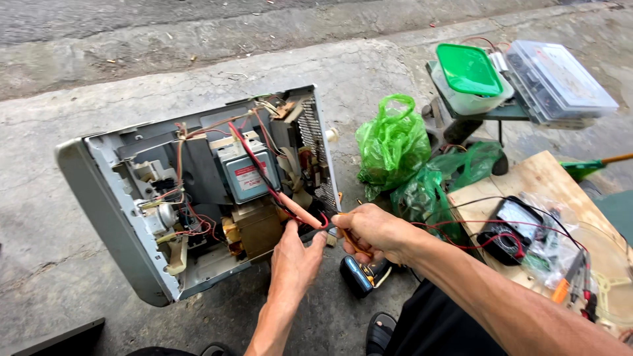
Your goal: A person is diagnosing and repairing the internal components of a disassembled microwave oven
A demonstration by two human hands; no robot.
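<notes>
Pinkish-red probe [298, 209], slim and stiff, lies at the near right corner of the opened microwave [198, 191]; left hand [293, 260] pinches its tip, right hand [372, 231] grips a thin tool. Light; best held by its insulated shaft.

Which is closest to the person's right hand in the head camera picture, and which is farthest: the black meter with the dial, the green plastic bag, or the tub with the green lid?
From the right hand:
1. Green plastic bag, just above it on the concrete.
2. Black meter with the dial, off to the right on the wooden board.
3. Tub with the green lid, far up at the top right.
</notes>
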